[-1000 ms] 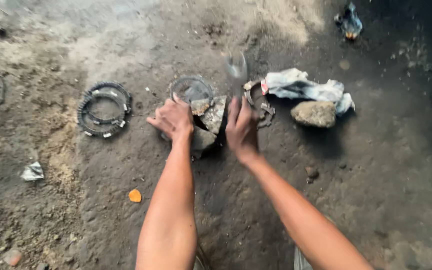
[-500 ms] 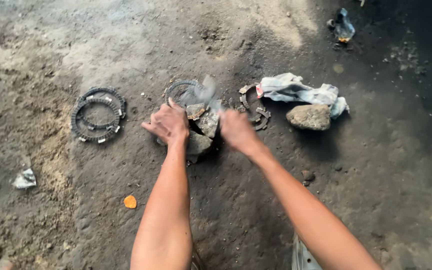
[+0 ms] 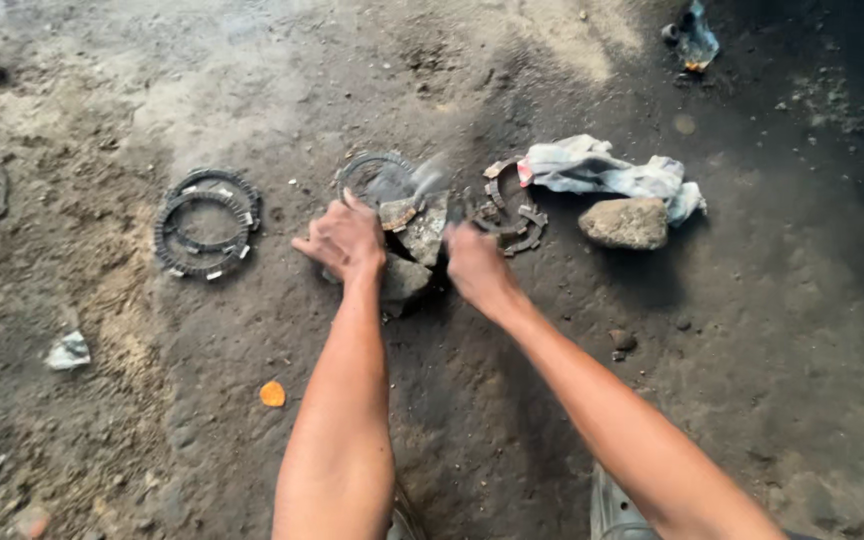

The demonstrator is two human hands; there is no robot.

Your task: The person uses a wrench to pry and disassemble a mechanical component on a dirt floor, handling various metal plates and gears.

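Gripping the stiff, heavy-looking stone (image 3: 414, 240) at frame centre, left hand (image 3: 344, 240) clasps its edge; right hand (image 3: 474, 265) grip unclear

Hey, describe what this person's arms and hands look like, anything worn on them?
Both arms are bare from the bottom edge of the picture to the fingers: no sleeves, gloves, watch or rings show. The left hand and right hand look dusty and grimy, and the forearms are lean.
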